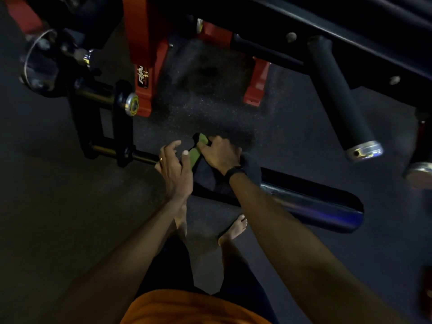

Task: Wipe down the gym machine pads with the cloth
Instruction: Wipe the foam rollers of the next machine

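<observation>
— Where do we have our arms?
— Both stretched forward and down, bare forearms converging. Our left hand [174,170] stands edge-on, thumb up, fingers loosely spread, a ring on one finger.
— And the other?
— Our right hand [219,154] lies palm down, fingers curled over a fold of green-and-black cloth [198,152], a dark band round its wrist.
</observation>
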The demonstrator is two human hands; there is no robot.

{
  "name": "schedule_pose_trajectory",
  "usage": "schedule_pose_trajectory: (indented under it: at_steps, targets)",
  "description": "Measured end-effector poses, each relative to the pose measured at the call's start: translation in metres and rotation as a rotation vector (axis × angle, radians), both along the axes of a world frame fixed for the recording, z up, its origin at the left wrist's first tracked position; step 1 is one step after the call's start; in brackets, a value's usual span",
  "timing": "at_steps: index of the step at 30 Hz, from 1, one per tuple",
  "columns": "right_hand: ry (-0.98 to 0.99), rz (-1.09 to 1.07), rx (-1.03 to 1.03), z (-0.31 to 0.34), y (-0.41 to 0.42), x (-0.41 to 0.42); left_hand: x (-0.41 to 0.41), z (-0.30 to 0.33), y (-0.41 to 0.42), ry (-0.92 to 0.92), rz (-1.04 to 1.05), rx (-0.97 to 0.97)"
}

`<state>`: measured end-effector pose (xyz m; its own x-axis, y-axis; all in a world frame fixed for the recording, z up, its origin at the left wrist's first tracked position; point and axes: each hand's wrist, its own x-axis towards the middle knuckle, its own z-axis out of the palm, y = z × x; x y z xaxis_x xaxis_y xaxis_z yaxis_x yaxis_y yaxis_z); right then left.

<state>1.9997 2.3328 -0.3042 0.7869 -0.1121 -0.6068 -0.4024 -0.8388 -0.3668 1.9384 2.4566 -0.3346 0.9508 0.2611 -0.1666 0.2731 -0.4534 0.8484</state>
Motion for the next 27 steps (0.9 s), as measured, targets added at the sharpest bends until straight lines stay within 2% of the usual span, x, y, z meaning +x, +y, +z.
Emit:
schedule_pose_trajectory:
  at_steps: [3, 5, 8, 10, 12, 16, 19, 21, 24, 27]
  targets:
    - [0.257, -0.047, 0.043, -0.002, -0.02, 0.022, 0.004, 0.001, -0.011, 0.012, -0.019, -0.006]
    - [0.282, -0.012, 0.047, -0.003, -0.029, 0.021, 0.002, 0.0, -0.016, 0.016, -0.016, -0.035]
    - [-0.001, 0.031, 0.022, 0.0, -0.03, -0.011, 0.008, 0.001, -0.021, 0.023, 0.037, -0.089]
    - [-0.291, 0.092, -0.087, 0.005, -0.032, -0.049, 0.019, 0.004, -0.025, 0.028, 0.077, -0.115]
    - [-0.46, 0.155, -0.142, 0.005, -0.032, -0.088, 0.033, 0.004, -0.027, 0.031, 0.124, -0.155]
    - [-0.476, 0.165, -0.147, -0.002, -0.03, -0.113, 0.039, 0.003, -0.039, 0.215, 0.126, -0.298]
    - [-0.476, 0.144, -0.213, 0.001, -0.027, -0.084, 0.036, 0.004, -0.04, 0.305, 0.146, -0.408]
    - [-0.39, 0.098, -0.187, 0.001, -0.03, -0.059, 0.037, 0.005, -0.038, 0.331, 0.162, -0.45]
    - [-0.289, 0.005, -0.042, -0.006, -0.048, -0.041, 0.037, 0.0, -0.034, 0.342, 0.126, -0.334]
    - [-0.376, 0.01, -0.111, -0.013, -0.087, -0.068, 0.032, -0.003, -0.035, 0.357, 0.078, -0.16]
